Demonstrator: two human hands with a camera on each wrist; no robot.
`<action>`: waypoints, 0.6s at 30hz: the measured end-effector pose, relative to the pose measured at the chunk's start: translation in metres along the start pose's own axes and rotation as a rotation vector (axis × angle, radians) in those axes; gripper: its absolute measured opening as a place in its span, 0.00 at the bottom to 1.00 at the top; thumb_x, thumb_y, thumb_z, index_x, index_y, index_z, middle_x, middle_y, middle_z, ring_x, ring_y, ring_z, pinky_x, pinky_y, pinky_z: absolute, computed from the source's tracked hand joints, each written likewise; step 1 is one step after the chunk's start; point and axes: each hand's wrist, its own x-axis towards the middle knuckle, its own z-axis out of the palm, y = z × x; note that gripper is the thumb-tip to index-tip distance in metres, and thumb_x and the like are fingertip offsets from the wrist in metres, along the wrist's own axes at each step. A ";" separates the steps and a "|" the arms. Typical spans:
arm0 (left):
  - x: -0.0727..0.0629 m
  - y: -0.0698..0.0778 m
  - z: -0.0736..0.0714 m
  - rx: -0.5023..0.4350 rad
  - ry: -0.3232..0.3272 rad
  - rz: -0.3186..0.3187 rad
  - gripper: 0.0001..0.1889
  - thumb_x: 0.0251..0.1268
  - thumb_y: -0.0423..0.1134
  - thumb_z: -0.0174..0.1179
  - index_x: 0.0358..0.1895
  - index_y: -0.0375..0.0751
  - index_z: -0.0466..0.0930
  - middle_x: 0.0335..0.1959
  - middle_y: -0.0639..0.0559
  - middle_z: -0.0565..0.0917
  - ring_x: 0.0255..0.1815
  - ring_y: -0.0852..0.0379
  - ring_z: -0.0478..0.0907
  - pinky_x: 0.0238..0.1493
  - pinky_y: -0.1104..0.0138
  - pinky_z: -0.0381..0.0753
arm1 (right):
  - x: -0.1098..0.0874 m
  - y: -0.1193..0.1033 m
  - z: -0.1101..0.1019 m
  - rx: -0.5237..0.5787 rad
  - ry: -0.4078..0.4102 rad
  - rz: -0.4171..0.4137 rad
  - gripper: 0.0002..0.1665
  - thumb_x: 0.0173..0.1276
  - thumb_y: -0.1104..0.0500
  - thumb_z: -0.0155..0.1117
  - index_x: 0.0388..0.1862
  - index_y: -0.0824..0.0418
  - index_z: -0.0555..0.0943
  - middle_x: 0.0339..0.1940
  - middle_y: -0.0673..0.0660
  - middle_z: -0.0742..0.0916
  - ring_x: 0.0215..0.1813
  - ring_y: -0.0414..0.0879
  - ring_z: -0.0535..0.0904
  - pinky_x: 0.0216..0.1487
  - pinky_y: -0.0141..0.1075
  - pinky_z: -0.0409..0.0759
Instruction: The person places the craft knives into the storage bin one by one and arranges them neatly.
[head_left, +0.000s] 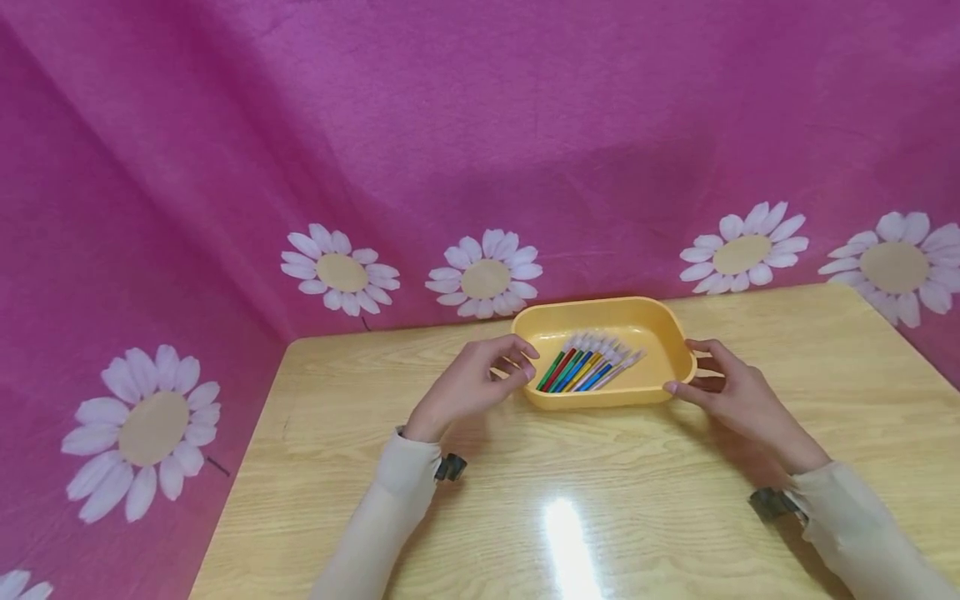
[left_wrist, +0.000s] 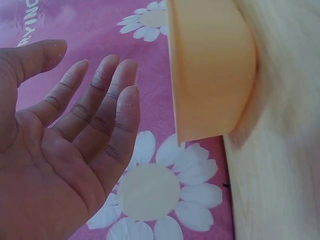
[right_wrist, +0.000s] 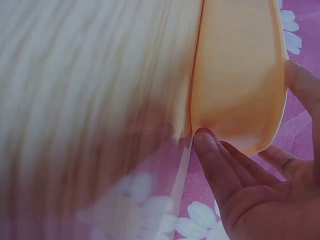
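Observation:
A shallow yellow tray (head_left: pixel 600 398) with rounded corners stands near the back of the table. Inside it, several slim pen-like sticks (head_left: pixel 581 369) with green, red, blue, yellow and pale bodies and whitish tops lie side by side, slanted; their exact kind is unclear. My left hand (head_left: pixel 480 375) is beside the tray's left end, fingers loosely bent; the left wrist view shows the palm empty and apart from the tray wall (left_wrist: pixel 215 70). At the right end, my right hand (head_left: pixel 738 400) holds the tray, thumb at the front corner and fingers spread round the end wall (right_wrist: pixel 235 75).
The tray rests on a light wood-grain table (head_left: pixel 337 467) with a bright glare spot near its front. A pink cloth (head_left: pixel 525 100) printed with white daisies hangs behind the table and along its left side. Dark straps (head_left: pixel 450 467) sit at both sleeve cuffs.

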 end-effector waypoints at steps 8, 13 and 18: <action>-0.013 -0.004 0.000 -0.018 -0.009 -0.040 0.08 0.76 0.38 0.61 0.53 0.46 0.83 0.46 0.52 0.89 0.50 0.57 0.86 0.53 0.60 0.86 | -0.002 -0.002 0.000 -0.076 0.011 -0.027 0.46 0.72 0.42 0.70 0.78 0.60 0.64 0.71 0.76 0.77 0.61 0.71 0.84 0.56 0.54 0.86; -0.019 -0.007 -0.001 -0.006 -0.010 -0.060 0.08 0.75 0.39 0.62 0.53 0.49 0.83 0.49 0.51 0.89 0.51 0.58 0.86 0.53 0.60 0.86 | -0.003 -0.001 -0.002 -0.100 0.047 -0.085 0.41 0.76 0.45 0.67 0.78 0.63 0.65 0.72 0.78 0.76 0.63 0.75 0.82 0.59 0.59 0.81; -0.024 -0.009 -0.001 0.005 -0.024 -0.062 0.09 0.76 0.39 0.62 0.55 0.46 0.83 0.48 0.50 0.89 0.51 0.57 0.86 0.54 0.60 0.86 | -0.006 -0.001 -0.006 -0.130 0.076 -0.124 0.41 0.75 0.46 0.67 0.77 0.64 0.66 0.74 0.76 0.75 0.70 0.78 0.74 0.64 0.65 0.74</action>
